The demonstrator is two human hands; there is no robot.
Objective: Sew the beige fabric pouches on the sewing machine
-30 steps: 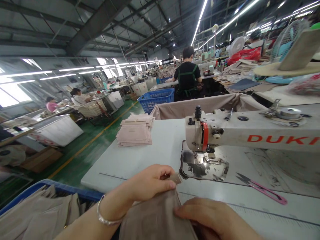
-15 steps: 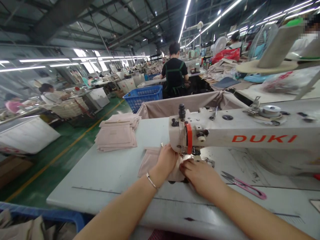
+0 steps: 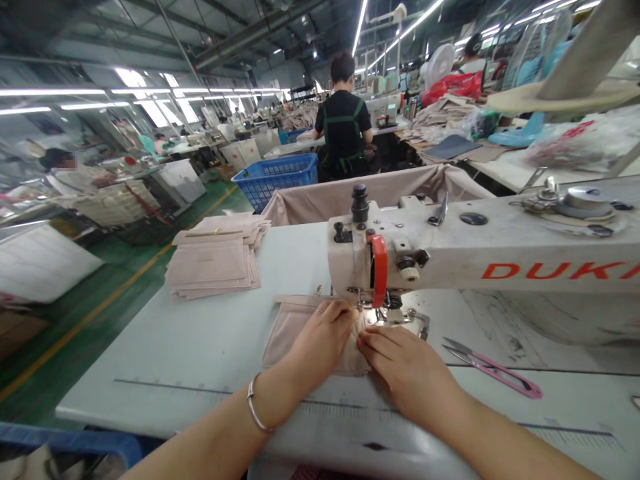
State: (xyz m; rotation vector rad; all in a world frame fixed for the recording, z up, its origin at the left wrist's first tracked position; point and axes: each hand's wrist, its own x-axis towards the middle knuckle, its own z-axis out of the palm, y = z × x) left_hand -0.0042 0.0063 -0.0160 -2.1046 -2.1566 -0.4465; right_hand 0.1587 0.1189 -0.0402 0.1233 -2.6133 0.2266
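A flat beige fabric piece (image 3: pixel 287 330) with a sewn border lies under the head of a sewing machine (image 3: pixel 440 257). My left hand (image 3: pixel 325 333), a bracelet on its wrist, is closed on the fabric just left of the lit needle area, fingers bent and pressed together. On the right edge of the same piece, my right hand (image 3: pixel 400 360) pinches the cloth close to the presser foot. The fingertips of both hands nearly meet there. Needle and seam are mostly hidden by the hands and machine head. A small metal zipper pull (image 3: pixel 319 291) shows at the fabric's top edge.
Pink-handled thread snips (image 3: pixel 500 373) lie right of my right hand. A stack of beige fabric pieces (image 3: pixel 215 257) sits at the table's far left. Behind the machine are a cloth-lined bin (image 3: pixel 305 205), a blue basket (image 3: pixel 277 180) and a seated co-worker (image 3: pixel 344 120).
The view has shifted slightly. My hands have moved a little apart and more of the fabric shows between and below them. Both still hold it at the needle area.
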